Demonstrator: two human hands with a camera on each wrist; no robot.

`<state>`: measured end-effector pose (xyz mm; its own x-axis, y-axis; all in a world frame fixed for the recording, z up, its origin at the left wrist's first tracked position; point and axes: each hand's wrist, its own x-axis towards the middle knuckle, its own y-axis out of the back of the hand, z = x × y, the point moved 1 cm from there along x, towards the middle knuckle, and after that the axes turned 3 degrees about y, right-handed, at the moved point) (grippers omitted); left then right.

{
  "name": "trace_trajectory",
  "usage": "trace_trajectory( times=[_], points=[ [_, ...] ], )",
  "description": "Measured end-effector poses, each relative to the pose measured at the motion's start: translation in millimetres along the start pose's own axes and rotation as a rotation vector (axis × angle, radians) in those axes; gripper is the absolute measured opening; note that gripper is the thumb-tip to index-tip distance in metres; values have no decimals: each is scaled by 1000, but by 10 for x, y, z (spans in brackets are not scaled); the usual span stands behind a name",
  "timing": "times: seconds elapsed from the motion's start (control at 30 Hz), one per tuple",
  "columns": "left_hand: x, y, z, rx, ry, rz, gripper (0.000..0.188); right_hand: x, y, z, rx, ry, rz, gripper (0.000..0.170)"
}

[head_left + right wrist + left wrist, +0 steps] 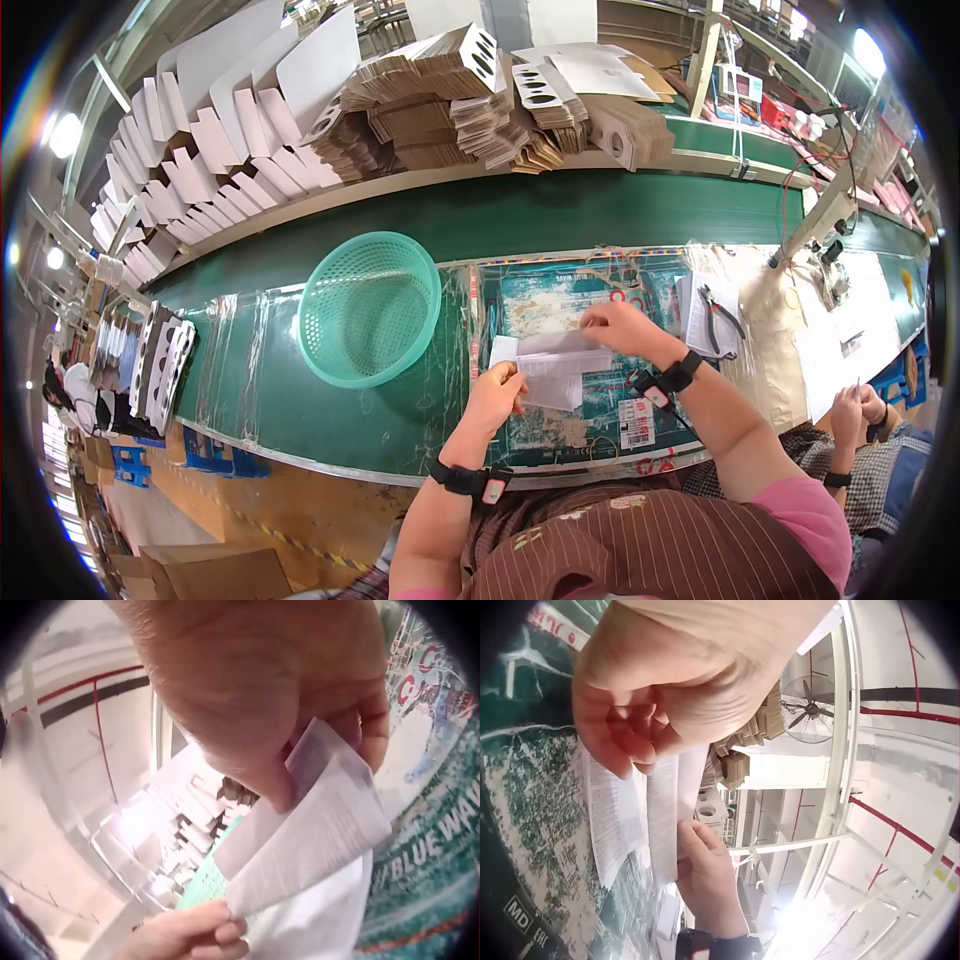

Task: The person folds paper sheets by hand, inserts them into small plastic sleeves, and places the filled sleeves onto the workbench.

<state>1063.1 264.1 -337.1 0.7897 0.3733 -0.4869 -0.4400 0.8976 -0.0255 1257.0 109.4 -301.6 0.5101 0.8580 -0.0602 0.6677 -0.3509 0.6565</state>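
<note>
A printed paper leaflet point(565, 362) with a fold along its length lies between my two hands over the worktable. My left hand point(494, 398) pinches its left end between thumb and curled fingers. At the other end, my right hand point(632, 332) holds the raised flap, its thumb on the paper in the right wrist view. There the leaflet point(311, 840) shows fine print and stands partly folded over. Below the fold, more printed paper point(553, 393) spreads toward the table's front edge.
A turquoise plastic basket point(420, 345) stands on the green table to the left. Pliers point(712, 322) lie on papers point(697, 338) at the right. Stacked cardboard inserts point(420, 130) and white cartons point(215, 140) line the back. Another person's hands point(858, 408) are at far right.
</note>
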Motion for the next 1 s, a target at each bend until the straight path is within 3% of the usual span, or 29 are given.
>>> trace_trajectory(
  times=[0.07,0.13,0.17,0.23,0.4,0.6,0.67,0.7,0.77,0.8,0.87,1.0],
  points=[
    [90,-30,-4,81,-11,11,17,-66,11,-13,-47,-36,118,18],
    [181,-17,-13,57,53,-6,16,-178,-5,-135,-426,360,448,11],
    [201,-17,-18,37,121,-19,16,-232,-60,-148,-430,354,449,11],
    [193,-37,-5,-29,140,-52,16,-334,-164,-171,-397,426,337,8],
    [165,2,-8,-98,91,-119,16,-325,-188,-144,-386,425,408,8],
    [165,45,9,94,-78,-81,18,-358,-269,-118,-455,280,261,11],
    [199,56,-81,66,-151,-87,24,-348,-299,-117,-91,130,79,13],
    [180,46,-107,61,-147,-83,24,-349,-301,-152,-91,130,71,13],
    [138,15,-79,-52,-173,-13,30,-337,-310,-229,71,-103,-143,18],
    [94,11,-43,-53,-173,-9,30,-332,-342,-241,70,-100,-146,18],
    [-13,9,20,26,-169,90,34,-336,-395,-260,-288,42,23,30],
    [-117,82,-124,98,-194,160,37,-342,-408,-323,-517,179,11,36]
  ],
)
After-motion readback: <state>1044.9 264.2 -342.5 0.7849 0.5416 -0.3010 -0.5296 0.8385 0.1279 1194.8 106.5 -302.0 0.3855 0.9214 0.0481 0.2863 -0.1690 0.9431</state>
